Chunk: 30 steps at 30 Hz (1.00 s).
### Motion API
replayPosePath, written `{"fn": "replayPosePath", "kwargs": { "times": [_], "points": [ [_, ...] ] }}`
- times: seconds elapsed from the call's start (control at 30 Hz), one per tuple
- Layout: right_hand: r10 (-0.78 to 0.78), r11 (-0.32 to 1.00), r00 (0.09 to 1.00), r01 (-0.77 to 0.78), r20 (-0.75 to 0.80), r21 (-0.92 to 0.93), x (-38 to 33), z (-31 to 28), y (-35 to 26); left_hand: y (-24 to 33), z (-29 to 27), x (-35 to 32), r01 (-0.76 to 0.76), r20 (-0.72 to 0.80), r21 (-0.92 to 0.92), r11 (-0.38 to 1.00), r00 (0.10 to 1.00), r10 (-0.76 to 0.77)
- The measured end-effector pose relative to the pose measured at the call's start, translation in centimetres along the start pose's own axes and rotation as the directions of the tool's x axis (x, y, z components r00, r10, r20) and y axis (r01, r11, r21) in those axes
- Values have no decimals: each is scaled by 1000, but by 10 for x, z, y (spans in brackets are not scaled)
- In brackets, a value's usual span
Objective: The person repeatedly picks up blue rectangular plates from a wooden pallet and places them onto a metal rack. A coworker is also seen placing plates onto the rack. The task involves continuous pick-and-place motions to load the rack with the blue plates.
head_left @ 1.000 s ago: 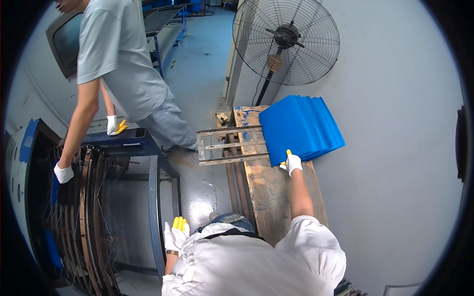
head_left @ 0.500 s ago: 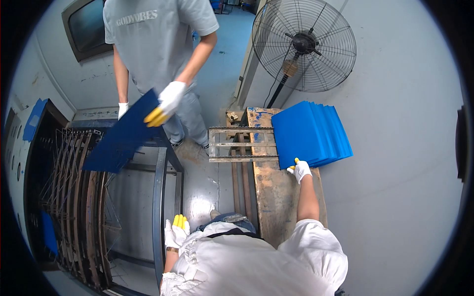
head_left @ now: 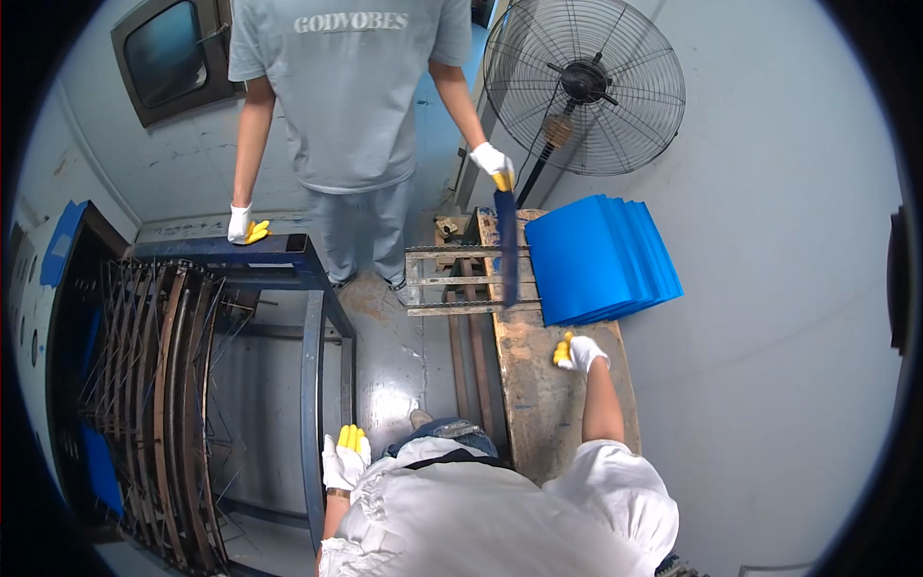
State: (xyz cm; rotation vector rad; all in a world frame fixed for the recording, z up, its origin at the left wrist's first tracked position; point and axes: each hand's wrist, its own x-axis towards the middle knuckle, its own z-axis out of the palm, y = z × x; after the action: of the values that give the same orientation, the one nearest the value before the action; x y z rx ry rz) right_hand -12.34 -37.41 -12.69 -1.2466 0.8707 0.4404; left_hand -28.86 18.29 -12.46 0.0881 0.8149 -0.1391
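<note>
My left hand (head_left: 346, 458), in a white glove with yellow fingertips, lies low beside the blue metal frame (head_left: 313, 385). Its palm is up, its fingers stretched out, and nothing is in it. Over the worn wooden table (head_left: 538, 404) is my right hand (head_left: 582, 354), gloved alike, with fingers curled in and nothing visible in them. It is just short of a fanned stack of blue sheets (head_left: 586, 260), apart from the near edge. Across from me a co-worker's gloved hand (head_left: 494, 165) holds a dark blue sheet (head_left: 507, 248), seen nearly edge-on, above slatted rails (head_left: 461, 282).
The co-worker's other gloved hand (head_left: 245, 226) rests on the frame's top. Wire racks (head_left: 163, 413) stand at the left, by a dark opening with blue sheets. A large caged fan (head_left: 585, 85) stands behind the table, near the right wall.
My right hand has come off the blue stack and drawn back toward me. My left hand stays put. The co-worker has turned and swung the dark sheet from the racks across to the rails.
</note>
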Motion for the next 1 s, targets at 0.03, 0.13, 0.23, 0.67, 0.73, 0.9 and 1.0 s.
{"fn": "replayPosePath", "kwargs": {
  "times": [0.03,0.13,0.23,0.67,0.73,0.9,1.0],
  "points": [
    [57,998,968,-50,244,-34,0,-1,14,2,-2,-1,0,-6,-20,1000,1000,0],
    [295,905,679,-425,672,32,4,33,62,6,-8,-4,7,-22,-73,997,1000,-9],
    [405,910,806,-313,431,-270,-31,130,88,14,-10,-15,-8,-14,-87,996,1000,7],
    [223,699,933,49,283,-714,3,250,187,41,-69,-50,-106,175,-316,943,970,167],
    [300,676,888,60,348,-734,34,248,198,47,-71,-58,-123,187,-338,933,963,195],
    [280,604,871,167,404,-779,19,297,195,62,-86,-73,-312,84,-332,890,930,357],
    [391,598,814,130,430,-791,38,339,207,69,-104,-80,-445,70,-191,875,883,464]
  ]
}}
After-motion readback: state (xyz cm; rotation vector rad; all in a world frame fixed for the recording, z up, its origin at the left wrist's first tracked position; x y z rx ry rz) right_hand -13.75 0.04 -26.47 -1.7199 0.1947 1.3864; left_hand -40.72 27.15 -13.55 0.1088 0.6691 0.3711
